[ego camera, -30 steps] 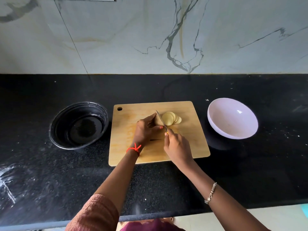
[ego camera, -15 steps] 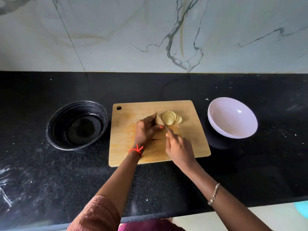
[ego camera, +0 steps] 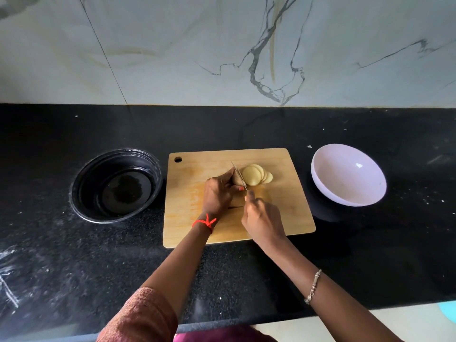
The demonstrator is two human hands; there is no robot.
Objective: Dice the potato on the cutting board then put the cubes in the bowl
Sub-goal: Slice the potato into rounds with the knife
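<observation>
The fingers (ego camera: pixel 223 178) of the left hand (ego camera: pixel 218 196) curl over the uncut end of the potato (ego camera: pixel 235 180), thumb tucked low beside it. They pin it to the cutting board (ego camera: pixel 283 213), likely so it cannot roll under the blade. The right hand (ego camera: pixel 264 222) is clenched round the handle of the knife (ego camera: pixel 238 175), forefinger laid forward toward the blade, probably to steer thin, even cuts. The blade stands on edge between the held end and a fan of round slices (ego camera: pixel 256 175) leaning on one another just to its right.

By my reading this is the slicing stage: no cubes show yet. The white bowl (ego camera: pixel 348 176) sits on the bench (ego camera: pixel 246 280) right of the board, apart from it, handy for the knife hand. A black bowl (ego camera: pixel 116 186) sits left of the board.

The knife handle is hidden inside the right fist, and the left fingers cover most of the held end, so how much is uncut is hard to tell. What the black bowl holds I cannot make out.
</observation>
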